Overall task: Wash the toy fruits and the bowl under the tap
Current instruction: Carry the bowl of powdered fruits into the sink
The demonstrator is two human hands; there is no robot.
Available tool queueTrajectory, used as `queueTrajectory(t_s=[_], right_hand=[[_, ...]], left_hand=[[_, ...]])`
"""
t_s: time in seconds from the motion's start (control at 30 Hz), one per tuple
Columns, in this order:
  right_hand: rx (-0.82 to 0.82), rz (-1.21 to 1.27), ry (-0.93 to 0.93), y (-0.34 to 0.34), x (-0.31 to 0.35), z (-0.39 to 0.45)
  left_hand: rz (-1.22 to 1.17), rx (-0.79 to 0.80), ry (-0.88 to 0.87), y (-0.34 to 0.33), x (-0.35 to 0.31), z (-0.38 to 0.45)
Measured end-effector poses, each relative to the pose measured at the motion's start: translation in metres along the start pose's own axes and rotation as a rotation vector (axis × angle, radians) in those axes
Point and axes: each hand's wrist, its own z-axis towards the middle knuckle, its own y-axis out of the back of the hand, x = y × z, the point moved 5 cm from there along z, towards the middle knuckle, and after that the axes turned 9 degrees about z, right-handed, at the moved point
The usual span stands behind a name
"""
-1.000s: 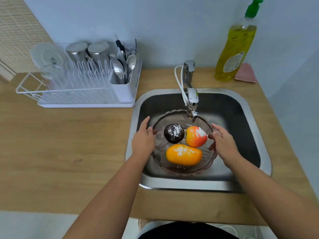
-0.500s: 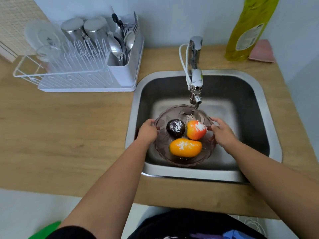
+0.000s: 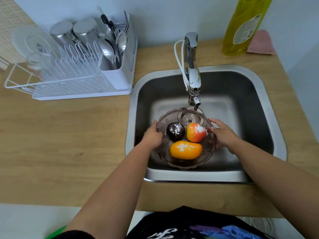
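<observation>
While left hand (image 3: 152, 136) and right hand (image 3: 223, 133) grip its rim, bowl (image 3: 185, 162) between them, below tap (image 3: 193, 80).

The single head-worn wide-angle camera looked steeply down and forward from above the person's chest, close over the sink (image 3: 269, 94) near centre frame, with the tap (image 3: 193, 71) straight ahead, the dish rack (image 3: 72, 80) upper left and both forearms reaching in from below.
</observation>
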Motion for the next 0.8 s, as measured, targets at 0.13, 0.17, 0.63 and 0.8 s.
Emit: queueTrajectory(t_s=[0.13, 0.17, 0.63, 0.8], right_hand=[[0.029, 0.019, -0.004, -0.005, 0.001, 0.0], [0.037, 0.021, -0.003, -0.006, 0.001, 0.0], [0.117, -0.001, 0.029, -0.025, 0.003, 0.006], [0.113, -0.01, 0.026, -0.026, 0.002, 0.007]], left_hand=[[0.016, -0.032, -0.028, 0.004, -0.004, 0.003], [0.025, -0.045, -0.046, 0.006, -0.006, 0.004], [0.328, 0.007, -0.336, 0.017, -0.016, -0.012], [0.29, -0.005, -0.279, 0.015, -0.017, -0.003]])
